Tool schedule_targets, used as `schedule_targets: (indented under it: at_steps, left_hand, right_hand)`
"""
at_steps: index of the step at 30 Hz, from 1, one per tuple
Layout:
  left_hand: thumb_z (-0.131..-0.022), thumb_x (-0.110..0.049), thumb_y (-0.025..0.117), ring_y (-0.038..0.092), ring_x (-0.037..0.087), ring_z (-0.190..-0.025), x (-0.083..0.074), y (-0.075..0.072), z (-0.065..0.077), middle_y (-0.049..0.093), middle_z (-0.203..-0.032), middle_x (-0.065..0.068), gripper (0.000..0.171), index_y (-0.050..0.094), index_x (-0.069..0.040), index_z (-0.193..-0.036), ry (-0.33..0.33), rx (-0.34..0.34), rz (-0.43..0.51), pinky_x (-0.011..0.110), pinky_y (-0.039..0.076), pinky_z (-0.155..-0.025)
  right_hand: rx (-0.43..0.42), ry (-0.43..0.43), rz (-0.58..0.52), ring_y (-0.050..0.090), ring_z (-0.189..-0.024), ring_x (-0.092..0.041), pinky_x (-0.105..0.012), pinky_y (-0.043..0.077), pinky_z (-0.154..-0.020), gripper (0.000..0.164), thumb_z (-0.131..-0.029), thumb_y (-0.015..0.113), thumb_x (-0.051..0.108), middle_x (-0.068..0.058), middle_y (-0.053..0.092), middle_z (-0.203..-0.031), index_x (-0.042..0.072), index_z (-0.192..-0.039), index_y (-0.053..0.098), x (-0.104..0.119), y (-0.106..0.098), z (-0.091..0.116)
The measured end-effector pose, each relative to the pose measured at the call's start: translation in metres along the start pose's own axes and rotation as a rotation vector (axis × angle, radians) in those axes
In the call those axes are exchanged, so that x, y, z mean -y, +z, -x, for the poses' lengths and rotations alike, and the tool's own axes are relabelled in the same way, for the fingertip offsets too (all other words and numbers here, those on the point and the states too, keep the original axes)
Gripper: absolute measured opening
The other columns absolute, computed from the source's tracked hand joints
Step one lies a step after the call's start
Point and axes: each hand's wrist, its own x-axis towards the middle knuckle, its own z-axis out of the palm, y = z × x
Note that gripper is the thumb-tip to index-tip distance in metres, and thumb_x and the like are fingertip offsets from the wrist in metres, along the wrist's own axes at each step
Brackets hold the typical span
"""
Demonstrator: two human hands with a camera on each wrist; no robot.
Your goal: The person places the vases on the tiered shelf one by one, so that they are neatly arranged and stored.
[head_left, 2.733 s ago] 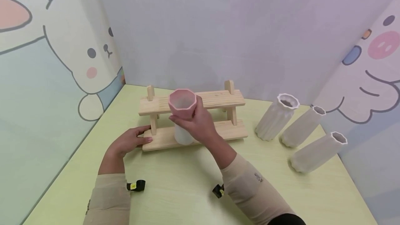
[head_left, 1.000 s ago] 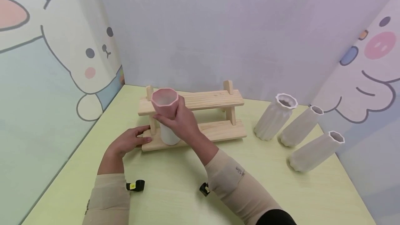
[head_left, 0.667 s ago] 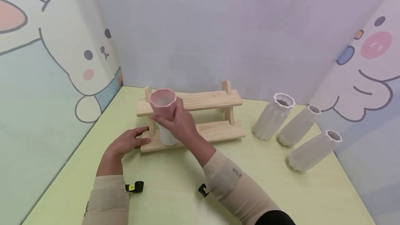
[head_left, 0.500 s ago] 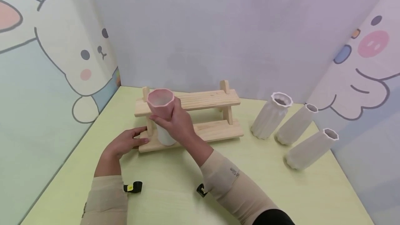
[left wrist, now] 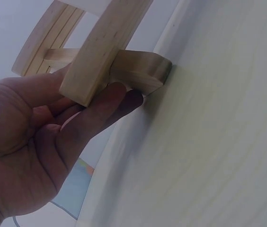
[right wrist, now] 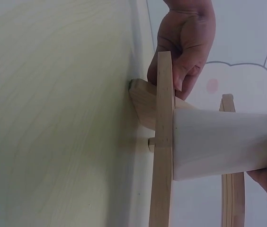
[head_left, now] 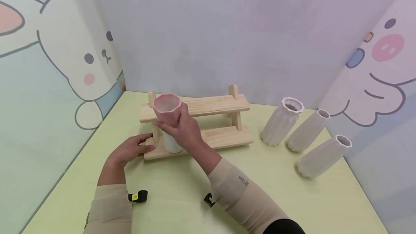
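Note:
A two-tier wooden plant stand stands near the back wall, at the left of the table. My left hand holds the left end of its lower board; the left wrist view shows the thumb and fingers of that hand pinching the board end. My right hand is wrapped around a vase, pink at the top and white below. Upright, the vase rests on the left part of the lower board. In the right wrist view its white base meets the board.
Three white vases stand at the right: a wide ribbed one, a narrower one and another nearer the front. Printed walls enclose the pale yellow-green table at the back and both sides.
Gripped by my right hand, the vase has moved left along the lower board, from near its middle towards the left upright. Lately it stays put. My left hand keeps its hold.

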Motion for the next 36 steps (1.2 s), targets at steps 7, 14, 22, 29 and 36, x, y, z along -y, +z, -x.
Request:
schedule_targets:
  at_steps: [7, 14, 22, 29, 36]
  left_hand:
    - [-0.090, -0.048, 0.067, 0.038, 0.041, -0.139, 0.000, 0.001, 0.000, 0.028, -0.158, 0.022, 0.078, 0.036, -0.015, -0.153, -0.018, 0.001, -0.006, 0.060, 0.035, -0.109]
    - [-0.090, -0.047, 0.068, 0.038, 0.041, -0.140, -0.002, 0.001, 0.000, 0.028, -0.158, 0.022, 0.078, 0.036, -0.014, -0.153, -0.011, 0.007, -0.003, 0.059, 0.036, -0.109]
    - [-0.089, -0.048, 0.068, 0.039, 0.041, -0.138, -0.002, -0.001, 0.000, 0.026, -0.158, 0.024, 0.080, 0.035, -0.014, -0.153, -0.004, 0.008, 0.004, 0.057, 0.040, -0.106]
    - [-0.088, -0.049, 0.069, 0.045, 0.037, -0.136, 0.000, 0.001, -0.001, 0.029, -0.158, 0.019, 0.079, 0.037, -0.016, -0.153, -0.011, 0.006, 0.018, 0.052, 0.043, -0.105]
    - [-0.089, -0.048, 0.068, 0.033, 0.042, -0.142, -0.003, -0.001, 0.002, 0.028, -0.158, 0.022, 0.081, 0.035, -0.013, -0.153, -0.001, 0.001, 0.004, 0.057, 0.038, -0.108]
  right_hand:
    - [-0.019, -0.022, 0.008, 0.068, -0.091, -0.018, -0.032, 0.056, -0.071, 0.085, -0.079, 0.076, 0.056, -0.007, 0.067, -0.111, 0.010, -0.138, 0.038, -0.001, 0.001, 0.001]
    - [-0.017, -0.008, -0.021, 0.067, -0.095, -0.018, -0.032, 0.056, -0.073, 0.085, -0.079, 0.076, 0.055, -0.007, 0.066, -0.115, 0.011, -0.141, 0.036, 0.000, 0.002, 0.002]
    - [0.020, 0.029, -0.058, 0.065, -0.102, -0.019, -0.036, 0.056, -0.080, 0.096, -0.078, 0.077, 0.056, -0.007, 0.063, -0.124, 0.015, -0.150, 0.027, 0.001, 0.001, 0.005]
    - [0.072, 0.056, -0.091, 0.050, -0.132, -0.016, -0.048, 0.050, -0.098, 0.115, -0.073, 0.076, 0.063, 0.002, 0.045, -0.151, 0.030, -0.157, 0.007, -0.012, -0.020, 0.013]
    - [0.075, 0.040, -0.157, 0.046, -0.137, -0.013, -0.039, 0.039, -0.111, 0.110, -0.071, 0.067, 0.074, 0.005, 0.041, -0.154, 0.033, -0.156, 0.010, -0.029, -0.043, 0.021]
